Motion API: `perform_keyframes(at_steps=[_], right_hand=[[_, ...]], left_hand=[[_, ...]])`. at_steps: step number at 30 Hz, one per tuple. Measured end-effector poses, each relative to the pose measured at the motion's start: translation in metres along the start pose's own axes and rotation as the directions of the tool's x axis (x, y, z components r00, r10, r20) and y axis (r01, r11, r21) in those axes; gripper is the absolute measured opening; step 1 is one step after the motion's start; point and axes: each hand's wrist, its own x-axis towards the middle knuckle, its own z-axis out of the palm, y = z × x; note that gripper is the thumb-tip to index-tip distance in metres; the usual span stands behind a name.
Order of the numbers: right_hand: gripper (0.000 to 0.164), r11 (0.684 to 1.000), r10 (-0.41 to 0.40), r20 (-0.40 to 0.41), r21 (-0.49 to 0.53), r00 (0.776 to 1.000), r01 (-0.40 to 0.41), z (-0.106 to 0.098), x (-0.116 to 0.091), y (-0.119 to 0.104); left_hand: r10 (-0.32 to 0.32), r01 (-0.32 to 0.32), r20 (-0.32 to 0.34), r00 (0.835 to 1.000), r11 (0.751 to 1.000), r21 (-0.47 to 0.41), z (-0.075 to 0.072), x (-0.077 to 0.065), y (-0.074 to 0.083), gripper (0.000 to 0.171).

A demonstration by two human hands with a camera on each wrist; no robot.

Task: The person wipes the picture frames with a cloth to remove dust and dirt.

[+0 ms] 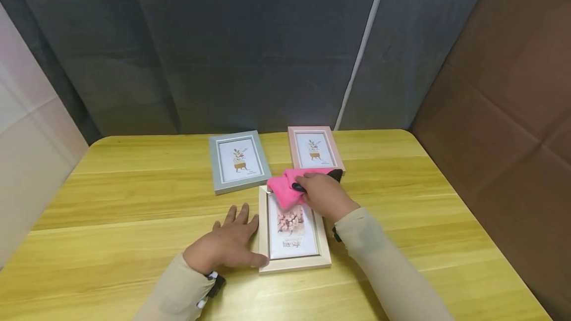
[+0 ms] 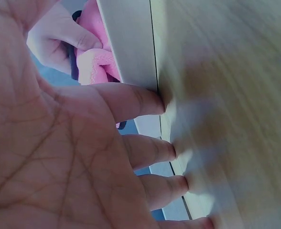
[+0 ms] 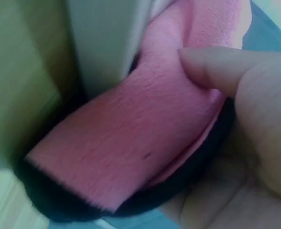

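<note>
A cream picture frame [image 1: 295, 264] with a pink flower print lies face up near the middle of the table. My right hand [image 1: 329, 195] grips a pink cloth [image 1: 282, 193] with dark edging over the frame's far end. In the right wrist view, the thumb [image 3: 221, 69] presses the folded cloth beside the frame's edge. My left hand [image 1: 229, 246] is spread at the frame's left side, thumb at its near left corner. Its fingertips meet the table in the left wrist view, right beside the frame's side.
Behind the cream frame lie a grey-blue picture frame [image 1: 216, 165] on the left and a pink picture frame [image 1: 293, 148] on the right, both with plant prints. The wood-grain table [image 1: 134, 212] ends at a dark curtain [image 1: 250, 48]; a brown panel [image 1: 504, 93] stands to the right.
</note>
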Motion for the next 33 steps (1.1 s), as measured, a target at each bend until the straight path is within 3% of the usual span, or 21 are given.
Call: perform_keyframes(at_steps=[5, 10, 18, 25, 33], right_hand=[[0.035, 0.999, 0.042, -0.036, -0.021, 0.998, -0.043, 0.003, 0.005, -0.014], [0.024, 1.0, 0.013, -0.043, -0.017, 0.999, -0.014, 0.001, 0.012, -0.04], [0.04, 0.997, -0.018, 0.014, 0.073, 1.0, 0.017, -0.002, 0.021, -0.068], [0.045, 0.998, -0.003, 0.037, 0.066, 0.999, 0.001, -0.009, 0.014, -0.059], [0.04, 0.998, 0.057, 0.023, 0.012, 0.998, -0.057, -0.014, 0.001, -0.019]], left_hand=[[0.002, -0.002, -0.007, 1.0, 1.0, 0.005, 0.0, 0.0, 0.0, 0.106], [0.007, -0.007, -0.001, 1.0, 1.0, -0.003, 0.0, -0.001, 0.002, 0.105], [0.023, -0.023, -0.02, 1.0, 0.999, -0.025, 0.001, -0.003, 0.004, 0.107], [0.006, -0.006, -0.005, 1.0, 1.0, -0.007, 0.0, -0.001, 0.005, 0.108], [-0.007, 0.007, 0.006, 1.0, 1.0, -0.006, -0.001, 0.001, 0.006, 0.105]])
